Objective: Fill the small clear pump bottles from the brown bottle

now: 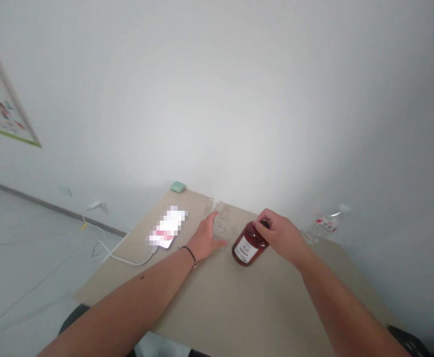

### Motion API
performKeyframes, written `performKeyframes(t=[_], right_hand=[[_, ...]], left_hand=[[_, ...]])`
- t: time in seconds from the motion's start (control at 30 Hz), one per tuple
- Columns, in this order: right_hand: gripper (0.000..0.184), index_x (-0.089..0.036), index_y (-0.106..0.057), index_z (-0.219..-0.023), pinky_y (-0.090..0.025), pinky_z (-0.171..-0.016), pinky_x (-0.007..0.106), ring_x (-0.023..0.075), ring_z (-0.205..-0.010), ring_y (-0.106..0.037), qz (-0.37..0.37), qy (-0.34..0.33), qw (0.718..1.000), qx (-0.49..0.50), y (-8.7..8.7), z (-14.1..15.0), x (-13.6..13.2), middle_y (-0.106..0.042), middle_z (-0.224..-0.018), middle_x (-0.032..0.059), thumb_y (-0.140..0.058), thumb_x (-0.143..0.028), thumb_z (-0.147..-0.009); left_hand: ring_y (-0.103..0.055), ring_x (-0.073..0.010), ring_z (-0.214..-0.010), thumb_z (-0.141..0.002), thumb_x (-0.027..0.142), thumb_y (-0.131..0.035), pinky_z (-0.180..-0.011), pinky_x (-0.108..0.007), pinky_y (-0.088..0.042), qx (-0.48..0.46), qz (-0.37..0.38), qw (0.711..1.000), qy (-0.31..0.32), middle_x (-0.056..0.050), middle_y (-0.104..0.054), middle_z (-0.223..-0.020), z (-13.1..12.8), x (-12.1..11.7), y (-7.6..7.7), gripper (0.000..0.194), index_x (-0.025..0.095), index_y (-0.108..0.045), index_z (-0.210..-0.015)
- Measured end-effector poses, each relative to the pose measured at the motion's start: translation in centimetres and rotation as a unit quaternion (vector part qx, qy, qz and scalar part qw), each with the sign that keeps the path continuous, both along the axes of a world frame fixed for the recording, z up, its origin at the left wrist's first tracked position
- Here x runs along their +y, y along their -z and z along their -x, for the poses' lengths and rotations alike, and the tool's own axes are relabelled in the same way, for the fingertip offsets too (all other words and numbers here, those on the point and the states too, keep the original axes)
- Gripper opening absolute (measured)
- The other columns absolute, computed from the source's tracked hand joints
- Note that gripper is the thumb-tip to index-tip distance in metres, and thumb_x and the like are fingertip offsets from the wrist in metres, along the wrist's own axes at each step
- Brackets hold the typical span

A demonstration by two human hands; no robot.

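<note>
My right hand (278, 230) grips the dark cap of a red-brown jar (247, 244) from above. The jar has a white label with an "M" on it and leans to the right. My left hand (205, 238) curves around the left side of a small clear cup (222, 229), fingers at its far side and thumb at its near side. Behind this cup, close to my left fingertips, is another clear container (214, 204); its exact shape is hard to make out.
A lit phone (168, 227) with a white charging cable (127, 262) lies at the table's left. A small green case (177, 187) sits at the back left corner. By the wall on the right stands a clear plastic bottle (326, 224). The table (235, 307) meets the wall behind.
</note>
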State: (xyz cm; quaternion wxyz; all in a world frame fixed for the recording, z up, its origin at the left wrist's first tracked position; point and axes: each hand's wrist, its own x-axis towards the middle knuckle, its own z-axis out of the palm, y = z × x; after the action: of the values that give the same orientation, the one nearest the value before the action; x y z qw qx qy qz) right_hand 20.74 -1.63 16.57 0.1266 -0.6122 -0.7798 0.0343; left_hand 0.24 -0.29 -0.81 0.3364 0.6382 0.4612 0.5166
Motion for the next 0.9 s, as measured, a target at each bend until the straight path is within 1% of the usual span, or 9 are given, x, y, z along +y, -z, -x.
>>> performKeyframes(t=[0.13,0.3,0.43,0.53,0.57,0.63,0.7,0.8,0.9], right_hand=[[0.016,-0.026,-0.062,-0.083,-0.028,-0.056,0.027,0.0172,-0.062,-0.056,0.016,-0.016,1.0,-0.012,1.6,0.2,-2.1,-0.068,-0.068,-0.0004,-0.053,-0.037,-0.089],[0.014,-0.026,-0.065,-0.085,-0.027,-0.056,0.027,0.0168,-0.059,-0.054,0.018,-0.016,1.0,0.019,2.9,0.4,-2.5,-0.068,-0.066,-0.0008,-0.055,-0.036,-0.088],[0.013,-0.026,-0.066,-0.082,-0.031,-0.057,0.027,0.017,-0.06,-0.056,0.01,-0.033,0.995,0.093,4.2,0.4,-2.0,-0.069,-0.067,-0.0011,-0.057,-0.034,-0.086],[0.012,-0.025,-0.068,-0.082,-0.037,-0.063,0.029,0.0188,-0.067,-0.059,-0.027,-0.058,0.986,0.153,5.6,0.1,-1.6,-0.069,-0.072,0.0002,-0.058,-0.032,-0.084],[0.012,-0.025,-0.068,-0.081,-0.04,-0.067,0.031,0.0202,-0.072,-0.06,-0.054,-0.071,0.98,0.177,6.2,0.0,-1.6,-0.068,-0.075,0.0018,-0.059,-0.031,-0.084],[0.011,-0.024,-0.068,-0.079,-0.045,-0.078,0.035,0.0234,-0.085,-0.061,-0.107,-0.096,0.96,0.242,7.4,-0.2,-1.5,-0.067,-0.084,0.005,-0.061,-0.031,-0.083],[0.009,-0.024,-0.068,-0.082,-0.047,-0.085,0.039,0.0246,-0.093,-0.062,-0.12,-0.112,0.927,0.338,8.7,-0.1,-1.7,-0.066,-0.091,0.0061,-0.062,-0.032,-0.083],[0.01,-0.026,-0.067,-0.092,-0.05,-0.088,0.037,0.0227,-0.095,-0.064,-0.077,-0.117,0.868,0.476,10.4,0.1,-2.3,-0.069,-0.098,0.0045,-0.062,-0.03,-0.083],[0.015,-0.026,-0.066,-0.094,-0.052,-0.085,0.036,0.0223,-0.092,-0.066,-0.045,-0.105,0.834,0.54,11.6,0.4,-2.7,-0.07,-0.096,0.0039,-0.067,-0.031,-0.08]], left_hand=[[-0.042,-0.0348,-0.139,-0.07,0.027,-0.082,-0.118,-0.055,-0.029,-0.005,0.007,1.0,-0.025,-0.016,-0.048,-0.145,-0.4,0.4,0.5,0.085,0.02,-0.04,-0.143],[-0.042,-0.036,-0.138,-0.076,0.034,-0.078,-0.118,-0.055,-0.029,0.055,-0.006,0.997,-0.058,-0.016,-0.048,-0.143,-1.0,0.8,0.3,0.076,0.019,-0.041,-0.141],[-0.039,-0.0333,-0.14,-0.094,0.037,-0.055,-0.119,-0.056,-0.027,0.114,-0.097,0.984,-0.098,-0.017,-0.045,-0.146,-0.9,-1.0,-1.1,0.053,0.019,-0.038,-0.142],[-0.043,-0.0336,-0.135,-0.093,0.047,-0.056,-0.116,-0.052,-0.031,0.141,-0.181,0.973,-0.02,-0.017,-0.049,-0.141,-1.3,-3.7,-2.1,0.057,0.02,-0.04,-0.141],[-0.045,-0.0339,-0.133,-0.091,0.049,-0.059,-0.115,-0.051,-0.034,0.141,-0.181,0.973,0.014,-0.017,-0.049,-0.14,-1.7,-4.7,-2.3,0.06,0.02,-0.04,-0.14],[-0.048,-0.0325,-0.128,-0.09,0.047,-0.062,-0.109,-0.049,-0.041,0.113,-0.124,0.985,0.028,-0.017,-0.048,-0.139,-2.9,-6.1,-2.4,0.064,0.021,-0.036,-0.142],[-0.054,-0.0301,-0.121,-0.088,0.043,-0.065,-0.103,-0.047,-0.046,0.075,-0.017,0.996,0.032,-0.015,-0.049,-0.137,-4.1,-6.9,-2.2,0.068,0.022,-0.032,-0.144],[-0.059,-0.029,-0.113,-0.081,0.039,-0.074,-0.099,-0.045,-0.049,0.036,0.073,0.994,0.072,-0.012,-0.057,-0.129,-5.3,-6.7,-1.8,0.071,0.021,-0.039,-0.139],[-0.064,-0.0293,-0.107,-0.07,0.035,-0.084,-0.094,-0.043,-0.052,0.041,0.101,0.987,0.117,-0.008,-0.064,-0.122,-5.4,-5.8,-1.8,0.074,0.023,-0.049,-0.133]])
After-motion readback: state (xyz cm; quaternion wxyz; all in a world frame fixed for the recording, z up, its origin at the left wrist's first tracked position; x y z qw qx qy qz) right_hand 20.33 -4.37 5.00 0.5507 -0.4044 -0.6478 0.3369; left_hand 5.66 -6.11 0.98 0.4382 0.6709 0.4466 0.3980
